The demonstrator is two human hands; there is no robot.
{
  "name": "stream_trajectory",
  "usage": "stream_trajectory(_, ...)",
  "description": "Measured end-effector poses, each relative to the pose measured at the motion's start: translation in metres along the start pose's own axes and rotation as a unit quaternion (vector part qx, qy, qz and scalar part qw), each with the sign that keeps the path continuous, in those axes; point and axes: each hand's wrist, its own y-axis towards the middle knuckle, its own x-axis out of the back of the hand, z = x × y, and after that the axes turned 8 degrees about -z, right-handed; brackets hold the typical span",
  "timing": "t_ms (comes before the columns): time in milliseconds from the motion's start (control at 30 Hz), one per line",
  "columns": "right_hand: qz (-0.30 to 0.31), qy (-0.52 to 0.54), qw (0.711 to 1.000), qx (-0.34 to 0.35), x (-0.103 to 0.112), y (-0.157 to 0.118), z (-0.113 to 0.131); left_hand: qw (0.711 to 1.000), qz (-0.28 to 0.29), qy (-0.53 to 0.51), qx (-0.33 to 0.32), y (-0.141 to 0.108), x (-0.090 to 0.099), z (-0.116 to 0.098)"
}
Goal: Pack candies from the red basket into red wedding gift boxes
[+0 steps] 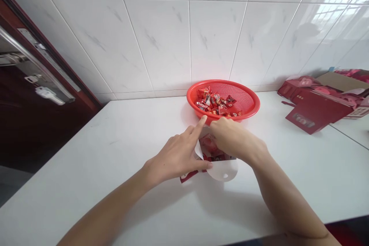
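A small open box [223, 170] with a white inner flap lies on the white table, with red wrapped pieces [209, 144] inside it. Around its left side is my left hand [178, 155], thumb and index finger spread apart against the edges. My right hand [230, 134] reaches over the box's right side, its fingers bent down and mostly hidden, so what they hold cannot be made out. Just behind both hands stands a red plastic basket [249, 102] with several red-wrapped candies [215, 100].
On the right are a dark red box [319, 109] and a cardboard carton [337, 80] with pink and red items. A tiled wall [161, 38] runs behind the table [129, 130]. A door with keys [47, 93] is at the left.
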Motion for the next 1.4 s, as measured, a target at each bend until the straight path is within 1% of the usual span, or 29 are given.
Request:
stream_trajectory(100, 0.008, 0.046, 0.999, 0.021, -0.003, 0.001, 0.002, 1.0, -0.006, -0.005, 0.001, 0.0, 0.0, 0.0)
stream_trajectory(233, -0.036, 0.007, 0.999, 0.014, -0.001, -0.002, -0.004, 1.0, 0.0, 0.0, 0.001, 0.0, -0.001, -0.002)
stream_trajectory(333, -0.055, 0.02, 0.997, 0.043, -0.001, -0.01, -0.003, 1.0, 0.003, 0.003, -0.004, 0.0, -0.002, -0.002)
stream_trajectory(400, -0.044, 0.032, 0.995, 0.085, -0.004, -0.017, 0.002, 1.0, 0.002, -0.001, -0.017, 0.0, -0.002, -0.001)
stream_trajectory(500, -0.017, 0.017, 0.987, 0.157, -0.011, -0.023, 0.015, 1.0, 0.005, 0.01, -0.025, 0.0, -0.002, 0.001)
stream_trajectory(567, 0.011, 0.011, 0.984, 0.18, -0.013, -0.025, 0.022, 0.999, 0.007, 0.026, -0.023, 0.0, -0.002, 0.001)
stream_trajectory(667, 0.061, -0.002, 0.985, 0.163, -0.01, -0.021, 0.023, 0.999, 0.005, 0.032, -0.023, 0.0, -0.002, 0.001)
stream_trajectory(733, 0.085, -0.027, 0.983, 0.158, -0.006, -0.016, 0.019, 1.0, 0.005, 0.016, -0.014, 0.0, -0.002, 0.001)
stream_trajectory(800, 0.096, -0.037, 0.982, 0.157, -0.001, -0.01, 0.01, 1.0, 0.006, 0.0, -0.003, 0.0, -0.002, 0.001)
stream_trajectory(867, 0.103, -0.024, 0.985, 0.135, 0.001, -0.002, 0.0, 1.0, -0.001, -0.006, 0.001, 0.0, -0.003, 0.001)
stream_trajectory(967, 0.118, -0.002, 0.99, 0.073, -0.001, 0.007, -0.011, 1.0, -0.007, -0.009, -0.006, 0.0, -0.005, 0.004)
stream_trajectory(1033, 0.13, 0.014, 0.99, 0.062, -0.005, 0.012, -0.014, 1.0, -0.006, -0.015, -0.01, 0.0, -0.006, 0.005)
stream_trajectory(1100, 0.144, 0.043, 0.987, 0.065, -0.008, 0.016, -0.013, 1.0, -0.006, -0.017, -0.01, 0.0, -0.006, 0.006)
stream_trajectory(1167, 0.149, 0.054, 0.986, 0.058, -0.012, 0.019, -0.011, 1.0, -0.007, -0.016, -0.011, 0.0, -0.005, 0.006)
stream_trajectory(1267, 0.147, 0.033, 0.987, 0.051, -0.016, 0.021, -0.009, 1.0, -0.003, -0.015, -0.008, 0.0, -0.004, 0.004)
stream_trajectory(1400, 0.134, 0.013, 0.989, 0.065, -0.019, 0.022, -0.009, 1.0, -0.007, -0.013, -0.002, 0.0, -0.004, 0.003)
